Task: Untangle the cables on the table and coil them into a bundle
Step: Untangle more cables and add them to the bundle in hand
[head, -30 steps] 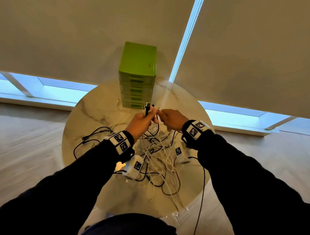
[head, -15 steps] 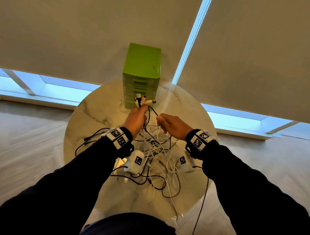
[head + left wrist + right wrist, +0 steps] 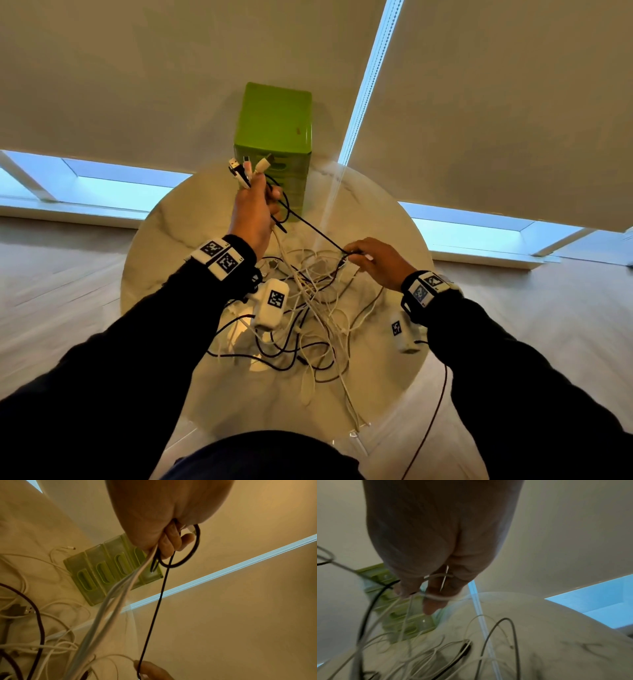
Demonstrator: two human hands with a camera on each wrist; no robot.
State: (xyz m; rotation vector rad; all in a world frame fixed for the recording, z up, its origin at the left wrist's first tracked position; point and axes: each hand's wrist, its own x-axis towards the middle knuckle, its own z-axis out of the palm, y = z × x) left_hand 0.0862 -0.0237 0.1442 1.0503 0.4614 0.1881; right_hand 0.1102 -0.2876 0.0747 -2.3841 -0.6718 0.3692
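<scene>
Since the earlier frames the hands have split apart: left hand (image 3: 255,209) went up and away toward the green drawer box (image 3: 274,120), right hand (image 3: 371,262) dropped back low over the pile, and a black cable (image 3: 313,228) is now stretched between them instead of both hands being bunched together.

Left fingers (image 3: 171,543) are curled tight round a bunch of cable ends, w/ the plugs (image 3: 248,168) sticking up out of the fist and a small black loop hanging beside it. Right fingers (image 3: 435,601) are pinching, w/ a thin white cable wrapped round one fingertip; they look to hold the black line too, but the wrist view is blurry so can't be sure.

Rest of the cables (image 3: 308,325) are still a tangled black+white heap mid-desk (image 3: 164,246), a few strands drooping over the near edge.

Key bit imo: the black cable's long axis runs diagonally, from the high left fist down-right to the right hand, which is the one nearer the knot. So the right hand prob slides along that line toward the tangle to free it.
</scene>
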